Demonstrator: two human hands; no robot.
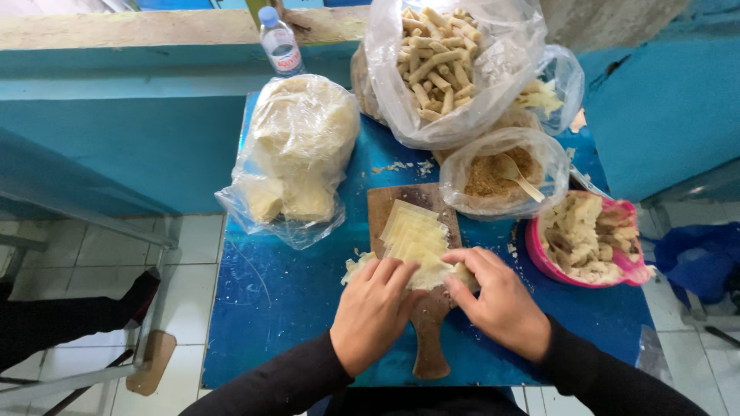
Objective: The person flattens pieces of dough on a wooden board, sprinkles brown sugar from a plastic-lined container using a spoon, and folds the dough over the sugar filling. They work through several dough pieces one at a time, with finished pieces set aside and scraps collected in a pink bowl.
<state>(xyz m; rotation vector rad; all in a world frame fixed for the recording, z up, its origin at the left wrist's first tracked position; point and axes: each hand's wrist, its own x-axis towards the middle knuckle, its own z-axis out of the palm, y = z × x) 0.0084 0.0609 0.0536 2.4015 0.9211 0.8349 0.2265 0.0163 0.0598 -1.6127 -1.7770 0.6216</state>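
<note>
A stack of thin pale dough sheets lies on a brown wooden cutting board on a blue table. My left hand and my right hand press side by side on the near end of the stack, fingers curled over a sheet being folded or rolled. Both thumbs meet near the board's handle. What is inside the fold is hidden by my fingers.
A large clear bag of finished pale rolls stands at the back. A bag of dough sheets sits back left, a bag of brown filling with a spoon behind the board, a pink bowl of pieces at right, a water bottle beyond.
</note>
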